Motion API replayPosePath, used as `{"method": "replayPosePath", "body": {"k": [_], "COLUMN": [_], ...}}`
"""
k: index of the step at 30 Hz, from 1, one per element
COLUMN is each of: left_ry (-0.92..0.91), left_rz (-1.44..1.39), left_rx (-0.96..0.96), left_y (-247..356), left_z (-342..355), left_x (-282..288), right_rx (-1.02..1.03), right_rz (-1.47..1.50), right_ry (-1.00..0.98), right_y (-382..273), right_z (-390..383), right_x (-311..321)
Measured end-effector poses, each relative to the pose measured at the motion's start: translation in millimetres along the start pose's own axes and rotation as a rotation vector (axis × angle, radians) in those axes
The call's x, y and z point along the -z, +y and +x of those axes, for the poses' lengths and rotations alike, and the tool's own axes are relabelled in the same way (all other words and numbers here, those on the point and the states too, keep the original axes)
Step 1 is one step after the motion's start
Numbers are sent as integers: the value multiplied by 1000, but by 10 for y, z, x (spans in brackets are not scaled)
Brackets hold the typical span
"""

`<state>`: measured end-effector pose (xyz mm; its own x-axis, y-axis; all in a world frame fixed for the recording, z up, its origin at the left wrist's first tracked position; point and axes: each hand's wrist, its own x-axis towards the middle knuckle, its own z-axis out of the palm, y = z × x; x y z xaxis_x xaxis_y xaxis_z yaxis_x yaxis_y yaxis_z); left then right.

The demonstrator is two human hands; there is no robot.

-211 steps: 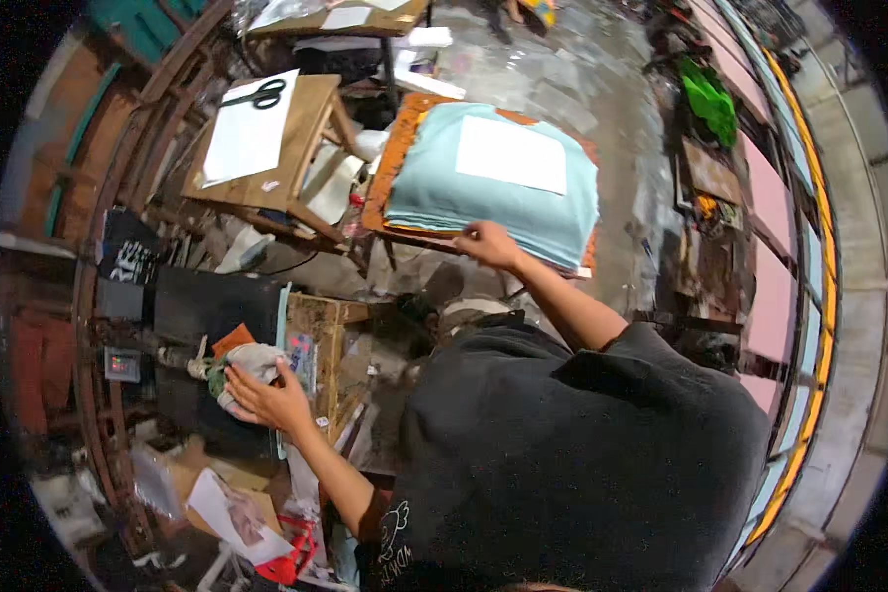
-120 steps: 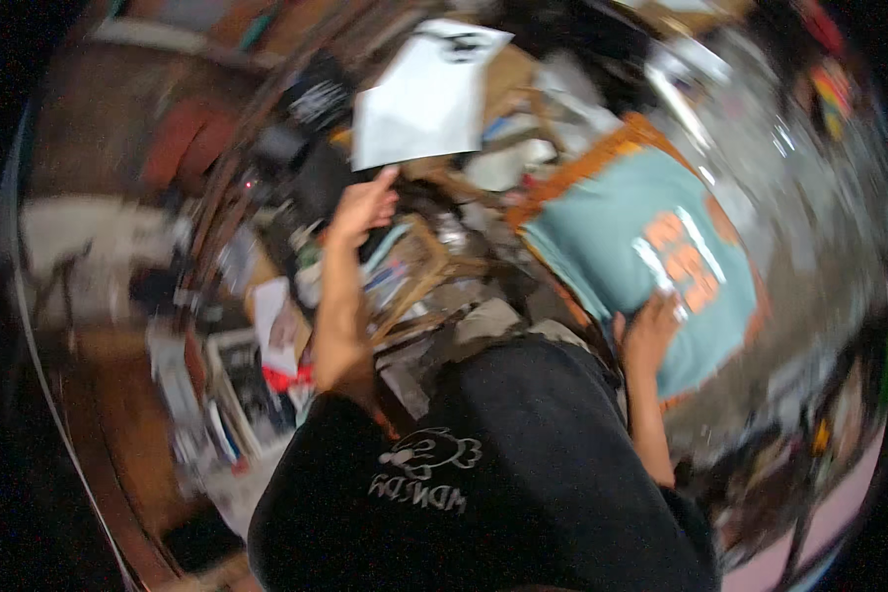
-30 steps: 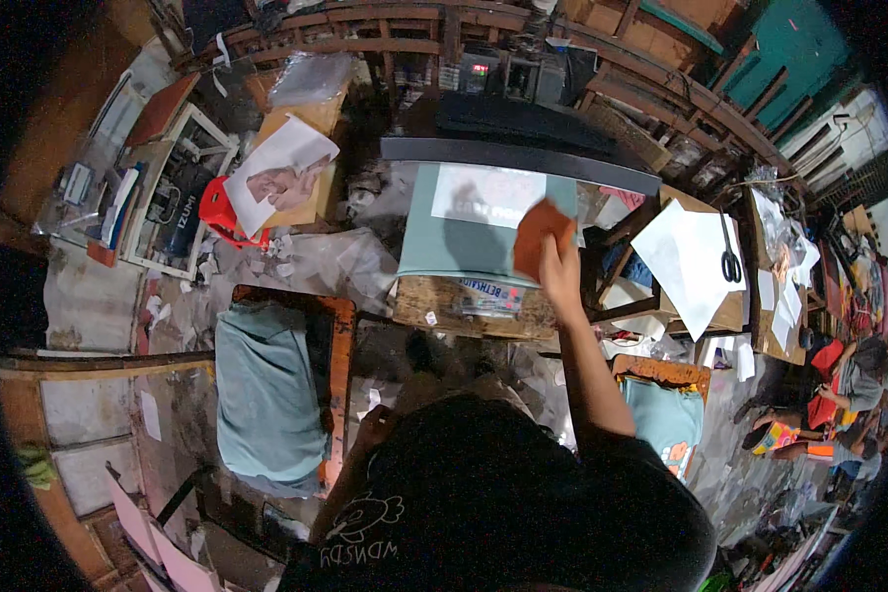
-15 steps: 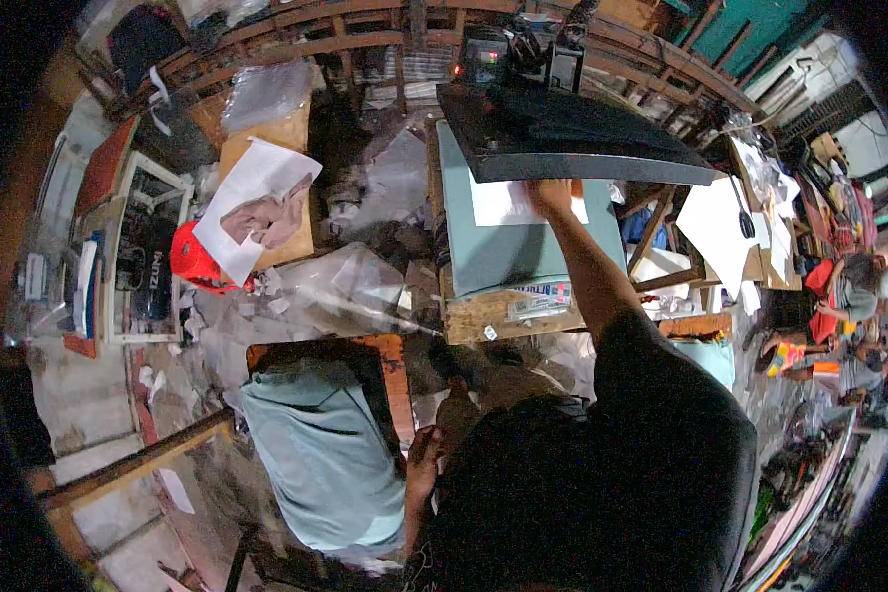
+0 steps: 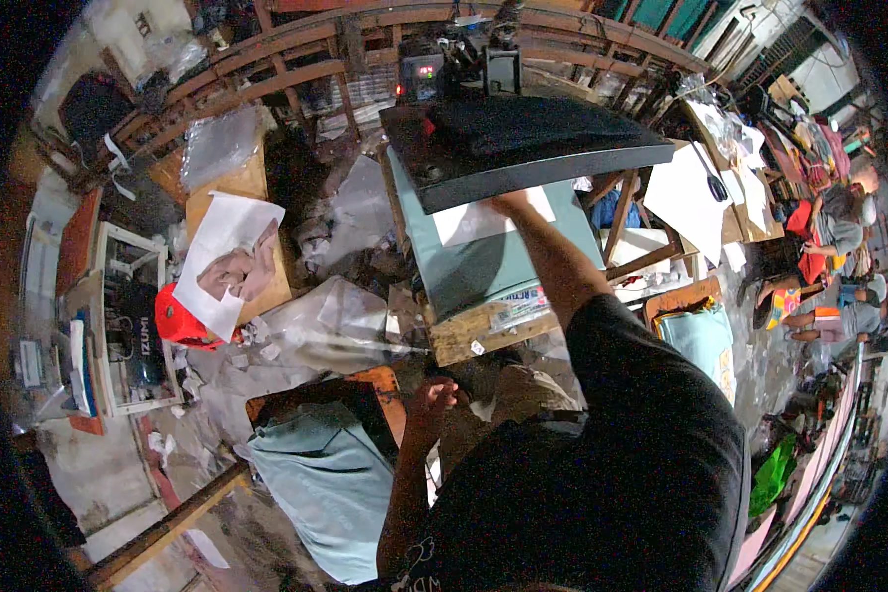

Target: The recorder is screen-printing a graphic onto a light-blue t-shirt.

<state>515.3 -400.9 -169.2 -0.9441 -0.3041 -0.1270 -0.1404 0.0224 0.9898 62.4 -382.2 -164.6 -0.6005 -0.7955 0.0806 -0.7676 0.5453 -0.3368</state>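
Note:
My right arm reaches under the raised black plate [image 5: 553, 158] of a heat press. My right hand [image 5: 509, 201] is at a white paper sheet [image 5: 483, 223] on pale blue-green cloth [image 5: 464, 271], which covers the press bed. The plate hides its fingers. Close to my body, my left hand [image 5: 436, 397] is up with curled fingers, and nothing shows in it. Left of that hand, more blue-green cloth [image 5: 316, 483] lies in a heap on a wooden-edged stool or board [image 5: 385, 390].
A printed white sheet [image 5: 217, 247] lies on a brown board at left, above a red cap [image 5: 178, 318]. Black scissors [image 5: 717, 187] rest on white paper at right. The press bed has a wooden front edge [image 5: 483, 340]. Crumpled plastic [image 5: 326, 316] covers the floor. Other people [image 5: 839, 237] are at far right.
The view has turned, so the scene sits differently. My left hand has risen away from the heaped cloth. My right hand stays under the plate at the paper, its fingers now more hidden.

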Motion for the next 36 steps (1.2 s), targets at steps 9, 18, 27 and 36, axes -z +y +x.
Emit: {"method": "replayPosePath", "body": {"k": [9, 18, 27, 36], "left_ry": [491, 495, 430, 669], "left_rz": [600, 535, 1282, 1123], "left_rx": [-285, 24, -41, -40], "left_y": [40, 191, 347, 760], "left_z": [894, 1070, 1210, 912], "left_x": [-91, -174, -134, -184], "right_rx": [144, -192, 625, 340], "right_rz": [49, 480, 259, 556], "right_ry": [-3, 139, 561, 51], "right_y": [599, 870, 70, -100], "right_z": [-1550, -2452, -481, -1779], "right_x": [618, 2195, 3905, 3624]}}
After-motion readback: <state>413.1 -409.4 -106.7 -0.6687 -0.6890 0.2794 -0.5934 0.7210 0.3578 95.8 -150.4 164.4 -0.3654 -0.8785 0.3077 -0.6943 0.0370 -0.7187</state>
